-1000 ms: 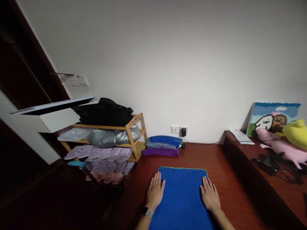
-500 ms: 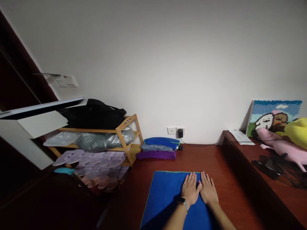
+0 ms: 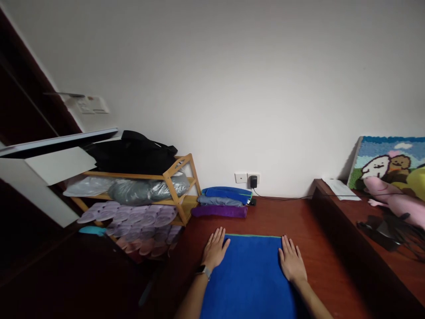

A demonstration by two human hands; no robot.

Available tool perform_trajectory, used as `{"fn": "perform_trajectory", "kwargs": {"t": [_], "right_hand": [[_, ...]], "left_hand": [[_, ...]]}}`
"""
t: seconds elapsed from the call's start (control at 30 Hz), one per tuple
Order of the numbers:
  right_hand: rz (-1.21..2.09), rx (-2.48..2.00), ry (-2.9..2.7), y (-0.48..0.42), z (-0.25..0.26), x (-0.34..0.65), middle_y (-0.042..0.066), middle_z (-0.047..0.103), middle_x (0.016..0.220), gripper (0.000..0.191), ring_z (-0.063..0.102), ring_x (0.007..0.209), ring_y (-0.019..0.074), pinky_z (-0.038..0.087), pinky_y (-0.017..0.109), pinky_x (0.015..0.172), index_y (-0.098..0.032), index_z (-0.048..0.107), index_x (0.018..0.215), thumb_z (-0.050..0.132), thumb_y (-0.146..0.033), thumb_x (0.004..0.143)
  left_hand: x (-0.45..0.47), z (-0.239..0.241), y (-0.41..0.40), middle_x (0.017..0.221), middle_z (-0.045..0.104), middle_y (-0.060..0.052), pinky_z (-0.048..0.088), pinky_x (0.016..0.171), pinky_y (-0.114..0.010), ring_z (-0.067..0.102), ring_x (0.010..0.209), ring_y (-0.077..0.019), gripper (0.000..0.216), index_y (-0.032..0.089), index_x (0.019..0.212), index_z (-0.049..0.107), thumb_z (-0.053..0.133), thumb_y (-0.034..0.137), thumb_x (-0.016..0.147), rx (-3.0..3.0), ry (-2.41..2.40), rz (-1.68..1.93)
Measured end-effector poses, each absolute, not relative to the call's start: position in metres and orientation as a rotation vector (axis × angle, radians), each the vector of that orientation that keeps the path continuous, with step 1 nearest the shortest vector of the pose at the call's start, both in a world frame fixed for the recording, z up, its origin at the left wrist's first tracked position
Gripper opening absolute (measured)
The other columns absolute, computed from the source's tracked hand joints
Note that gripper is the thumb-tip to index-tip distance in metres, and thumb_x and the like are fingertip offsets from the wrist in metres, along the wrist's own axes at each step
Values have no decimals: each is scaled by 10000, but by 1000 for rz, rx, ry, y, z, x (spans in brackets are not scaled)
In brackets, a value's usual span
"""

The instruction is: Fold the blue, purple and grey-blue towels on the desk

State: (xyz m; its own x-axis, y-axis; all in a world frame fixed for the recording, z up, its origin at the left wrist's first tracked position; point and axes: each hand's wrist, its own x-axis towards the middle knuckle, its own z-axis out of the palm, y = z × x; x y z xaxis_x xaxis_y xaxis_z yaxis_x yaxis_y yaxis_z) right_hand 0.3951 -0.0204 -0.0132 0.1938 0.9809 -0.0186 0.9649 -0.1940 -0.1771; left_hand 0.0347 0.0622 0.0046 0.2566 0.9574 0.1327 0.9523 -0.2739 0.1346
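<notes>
A blue towel (image 3: 250, 270) with a thin green edge lies flat on the reddish wooden floor (image 3: 299, 217) in front of me. My left hand (image 3: 214, 250) lies flat with fingers stretched out on the towel's far left corner; a watch is on that wrist. On the far right edge of the towel, my right hand (image 3: 291, 263) rests flat, fingers together and extended. Neither hand holds anything.
A stack of folded towels (image 3: 224, 201), blue, grey and purple, sits by the wall under a socket with a charger (image 3: 253, 181). A wooden rack (image 3: 156, 195) with slippers and bags stands left. A low dark bench (image 3: 365, 248) with plush toys and a picture is on the right.
My left hand has slid from the right side of the towel, beside my right hand, back across to the left corner. The right hand stayed on the right edge.
</notes>
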Motion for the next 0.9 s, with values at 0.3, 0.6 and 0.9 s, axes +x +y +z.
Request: {"fn": "perform_trajectory", "kwargs": {"t": [0.3, 0.6, 0.9], "right_hand": [[215, -2361, -1919, -20, -7, 394, -21, 130, 1706, 690, 110, 1576, 200, 96, 421, 1282, -169, 109, 1625, 67, -478, 1010], [185, -2354, -1955, -13, -6, 394, -10, 163, 1701, 676, 117, 1576, 219, 66, 459, 1283, -181, 160, 1624, 109, -455, 1008], [110, -2341, -1975, 16, 39, 399, 13, 257, 1679, 630, 165, 1566, 256, 116, 481, 1287, -184, 292, 1600, 209, -358, 1001]], "left_hand": [[58, 12, 48, 1613, 444, -81, 299, 1248, -474, 365, 1505, -243, 562, 210, 1575, 380, 268, 442, 1076, 2607, 1754, 613], [31, 8, 35, 1656, 367, -30, 284, 1253, -478, 325, 1524, -234, 524, 338, 1550, 418, 330, 512, 1063, 2527, 1659, 359], [-32, -5, 37, 1663, 339, -30, 308, 1239, -467, 308, 1530, -228, 567, 290, 1570, 386, 310, 502, 1050, 2457, 1850, 468]]}}
